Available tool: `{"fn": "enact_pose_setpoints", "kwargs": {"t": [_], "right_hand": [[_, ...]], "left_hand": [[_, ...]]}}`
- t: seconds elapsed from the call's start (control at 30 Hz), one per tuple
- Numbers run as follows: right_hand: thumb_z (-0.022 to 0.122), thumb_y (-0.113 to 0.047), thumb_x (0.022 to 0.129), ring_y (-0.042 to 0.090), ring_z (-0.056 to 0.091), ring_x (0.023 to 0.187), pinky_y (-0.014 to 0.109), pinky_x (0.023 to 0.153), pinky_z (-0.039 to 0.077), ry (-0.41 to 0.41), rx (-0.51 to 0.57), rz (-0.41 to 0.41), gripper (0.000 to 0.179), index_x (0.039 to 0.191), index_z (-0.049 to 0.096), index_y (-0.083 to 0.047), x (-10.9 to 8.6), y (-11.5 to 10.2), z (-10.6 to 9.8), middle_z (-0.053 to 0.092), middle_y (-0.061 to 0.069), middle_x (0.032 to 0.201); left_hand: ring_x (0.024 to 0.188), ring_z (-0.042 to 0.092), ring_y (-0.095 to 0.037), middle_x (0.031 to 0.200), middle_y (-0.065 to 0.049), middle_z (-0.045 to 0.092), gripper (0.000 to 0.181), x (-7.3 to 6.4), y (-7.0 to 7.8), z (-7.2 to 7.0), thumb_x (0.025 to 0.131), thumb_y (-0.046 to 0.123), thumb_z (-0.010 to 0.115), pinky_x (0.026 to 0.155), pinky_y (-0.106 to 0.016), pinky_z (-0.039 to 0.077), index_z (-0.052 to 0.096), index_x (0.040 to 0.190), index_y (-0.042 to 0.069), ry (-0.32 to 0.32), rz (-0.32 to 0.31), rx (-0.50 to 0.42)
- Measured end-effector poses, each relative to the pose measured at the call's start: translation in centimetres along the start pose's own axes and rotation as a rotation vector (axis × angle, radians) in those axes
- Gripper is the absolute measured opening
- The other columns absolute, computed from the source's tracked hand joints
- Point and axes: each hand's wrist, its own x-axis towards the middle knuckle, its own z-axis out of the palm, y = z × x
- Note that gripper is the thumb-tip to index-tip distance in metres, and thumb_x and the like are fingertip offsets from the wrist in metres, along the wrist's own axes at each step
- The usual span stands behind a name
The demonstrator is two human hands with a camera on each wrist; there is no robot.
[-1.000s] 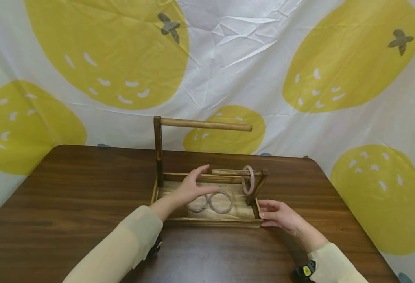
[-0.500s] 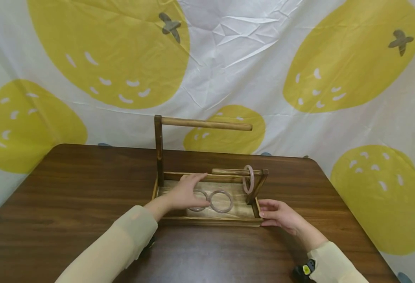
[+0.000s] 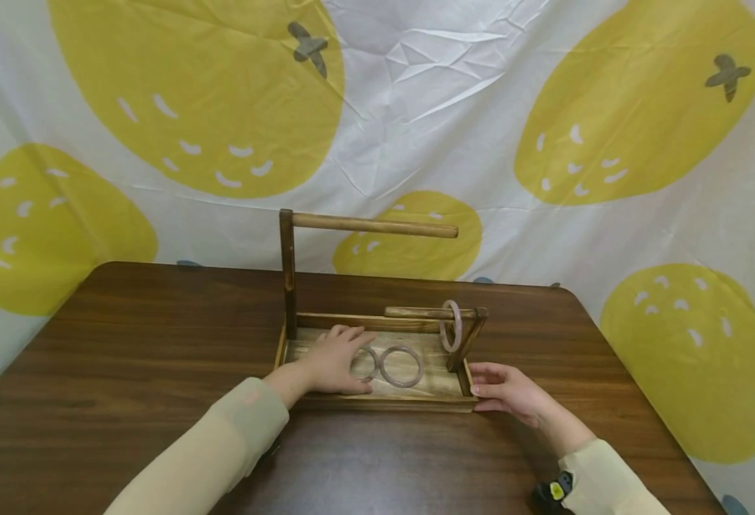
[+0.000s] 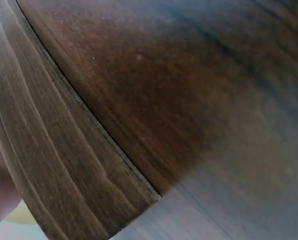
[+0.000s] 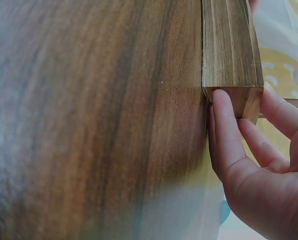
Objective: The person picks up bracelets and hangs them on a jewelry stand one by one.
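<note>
A wooden bangle stand with a tray base [image 3: 390, 405] sits on the table. Inside the tray lie two pale bangles side by side, the left bangle [image 3: 375, 361] partly hidden and the right bangle [image 3: 401, 367] in full sight. My left hand [image 3: 332, 363] is low over the left one, thumb and fingers spread to either side of it. A third bangle [image 3: 452, 326] hangs on the stand's short lower bar [image 3: 416, 313]. At the tray's right end my right hand [image 3: 512, 393] rests its fingertips against the outside wall; the right wrist view shows the fingers [image 5: 226, 125] touching that end.
The stand's long upper bar [image 3: 377, 226] reaches rightward from a tall post [image 3: 288, 279] at the tray's left end. Brown wooden table [image 3: 126, 343] surrounds the tray. Behind it hangs a white cloth [image 3: 429, 129] with yellow fruit prints.
My left hand has come down and leftward from above the tray's middle, and its thumb has moved toward the tray's front. The right hand stays at the tray's right end.
</note>
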Motion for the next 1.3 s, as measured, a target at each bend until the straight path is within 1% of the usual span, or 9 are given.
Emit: {"fn": "enact_pose_setpoints", "kwargs": {"t": [0.13, 0.2, 0.4, 0.53, 0.63, 0.83, 1.0, 1.1, 1.3], "right_hand": [[0.057, -0.006, 0.091, 0.010, 0.060, 0.093, 0.033, 0.082, 0.055, 0.002, 0.004, 0.000, 0.064, 0.138, 0.022, 0.019, 0.0, 0.0, 0.0, 0.049, 0.028, 0.123], [0.057, -0.006, 0.091, 0.010, 0.060, 0.093, 0.033, 0.082, 0.055, 0.002, 0.003, 0.001, 0.064, 0.138, 0.022, 0.019, 0.0, 0.0, 0.0, 0.049, 0.028, 0.123], [0.056, -0.006, 0.092, 0.010, 0.059, 0.095, 0.034, 0.083, 0.055, 0.002, -0.003, 0.006, 0.063, 0.139, 0.022, 0.018, 0.0, -0.1, 0.1, 0.044, 0.033, 0.127], [0.056, -0.006, 0.092, 0.010, 0.059, 0.096, 0.035, 0.083, 0.055, 0.001, -0.005, 0.005, 0.063, 0.139, 0.022, 0.018, 0.0, -0.1, 0.1, 0.042, 0.035, 0.128], [0.057, -0.007, 0.092, 0.010, 0.059, 0.096, 0.035, 0.084, 0.055, 0.001, -0.007, 0.003, 0.064, 0.139, 0.022, 0.018, -0.1, -0.1, 0.1, 0.041, 0.036, 0.129], [0.057, -0.007, 0.092, 0.010, 0.059, 0.096, 0.035, 0.084, 0.055, -0.001, -0.006, 0.002, 0.064, 0.139, 0.022, 0.019, 0.0, -0.1, 0.0, 0.042, 0.035, 0.129], [0.057, -0.008, 0.092, 0.010, 0.059, 0.097, 0.035, 0.084, 0.055, 0.000, -0.006, 0.004, 0.064, 0.139, 0.022, 0.018, -0.1, -0.1, 0.0, 0.041, 0.036, 0.130], [0.057, -0.008, 0.092, 0.010, 0.058, 0.098, 0.035, 0.084, 0.055, 0.002, -0.007, 0.006, 0.065, 0.139, 0.021, 0.018, -0.1, -0.2, 0.1, 0.038, 0.038, 0.131], [0.057, -0.009, 0.092, 0.010, 0.058, 0.097, 0.035, 0.084, 0.054, 0.002, -0.001, 0.006, 0.066, 0.139, 0.021, 0.019, -0.1, -0.1, 0.2, 0.038, 0.038, 0.131]], "left_hand": [[0.137, 0.027, -0.036, 0.151, -0.013, 0.031, 0.085, 0.0, 0.0, 0.1, 0.076, 0.048, 0.072, 0.108, -0.059, 0.025, 0.033, 0.146, 0.018, -0.006, -0.009, 0.022], [0.137, 0.027, -0.036, 0.150, -0.012, 0.032, 0.086, 0.1, 0.0, 0.2, 0.075, 0.049, 0.072, 0.108, -0.059, 0.025, 0.033, 0.146, 0.018, -0.011, -0.016, 0.035], [0.135, 0.029, -0.038, 0.147, -0.013, 0.037, 0.084, 0.4, 0.1, 0.2, 0.074, 0.051, 0.072, 0.107, -0.058, 0.027, 0.039, 0.143, 0.016, -0.027, -0.031, 0.083], [0.134, 0.030, -0.038, 0.145, -0.011, 0.039, 0.078, 0.5, 0.1, 0.2, 0.075, 0.053, 0.071, 0.106, -0.057, 0.029, 0.047, 0.137, 0.013, -0.040, -0.036, 0.131], [0.134, 0.030, -0.037, 0.145, -0.010, 0.040, 0.074, 0.7, 0.1, 0.2, 0.075, 0.054, 0.070, 0.106, -0.057, 0.029, 0.051, 0.134, 0.013, -0.047, -0.036, 0.156], [0.128, 0.037, -0.034, 0.142, -0.009, 0.043, 0.066, 1.0, 0.2, 0.0, 0.076, 0.046, 0.071, 0.104, -0.056, 0.031, 0.054, 0.130, 0.013, -0.056, -0.042, 0.147], [0.121, 0.046, -0.033, 0.134, -0.010, 0.051, 0.060, 1.2, 0.2, 0.0, 0.076, 0.039, 0.072, 0.102, -0.046, 0.039, 0.057, 0.126, 0.010, -0.057, -0.018, 0.148], [0.120, 0.049, -0.033, 0.131, -0.012, 0.053, 0.062, 1.3, 0.2, -0.1, 0.074, 0.038, 0.072, 0.101, -0.041, 0.042, 0.056, 0.126, 0.007, -0.054, 0.009, 0.168], [0.119, 0.050, -0.035, 0.130, -0.014, 0.053, 0.070, 1.2, 0.3, -0.1, 0.073, 0.040, 0.073, 0.100, -0.042, 0.043, 0.052, 0.130, 0.006, -0.047, 0.015, 0.209]]}}
